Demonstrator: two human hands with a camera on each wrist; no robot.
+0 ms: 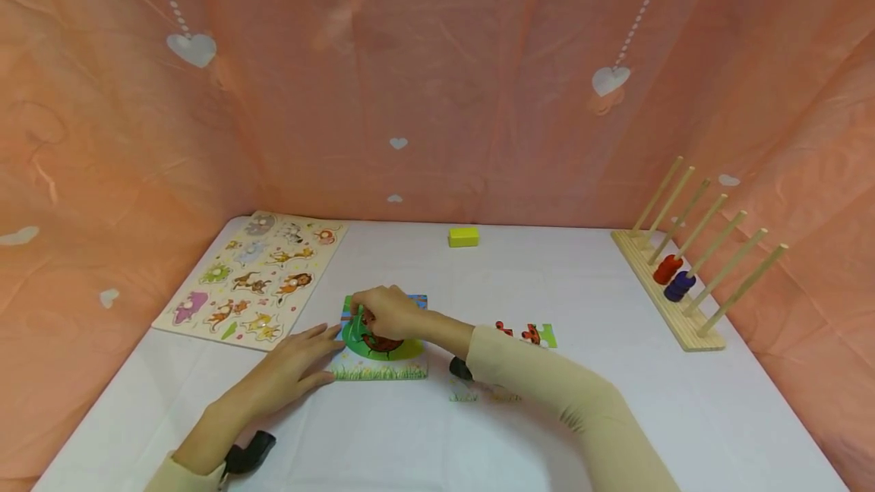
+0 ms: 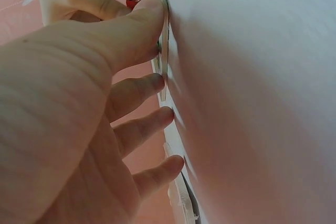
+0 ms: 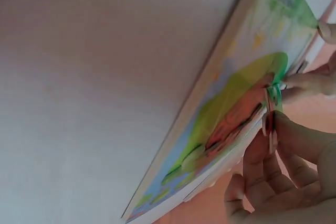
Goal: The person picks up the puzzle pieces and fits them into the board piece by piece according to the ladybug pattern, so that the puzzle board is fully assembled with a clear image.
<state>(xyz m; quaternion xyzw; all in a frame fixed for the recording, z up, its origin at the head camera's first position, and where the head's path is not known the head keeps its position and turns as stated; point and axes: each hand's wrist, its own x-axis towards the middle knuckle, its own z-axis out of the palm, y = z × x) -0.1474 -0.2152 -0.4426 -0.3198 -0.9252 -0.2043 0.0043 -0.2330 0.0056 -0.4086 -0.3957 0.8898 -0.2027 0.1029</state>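
Puzzle piece (image 3: pixel 271 106): at the board's picture, clamped between the right hand's (image 1: pixel 391 313) thumb and fingers (whether it touches, I cannot tell).
Ladybird board (image 1: pixel 383 373): flat on the tabletop (image 1: pixel 560 264).
Left hand (image 1: pixel 290 363): fingers spread apart, thumb at the board's edge.
Loose pieces (image 1: pixel 544 335): right of the board.
Outlying: animal board (image 1: pixel 225 291) left, yellow block (image 1: pixel 463 238) behind, peg stand (image 1: pixel 656 294) right.
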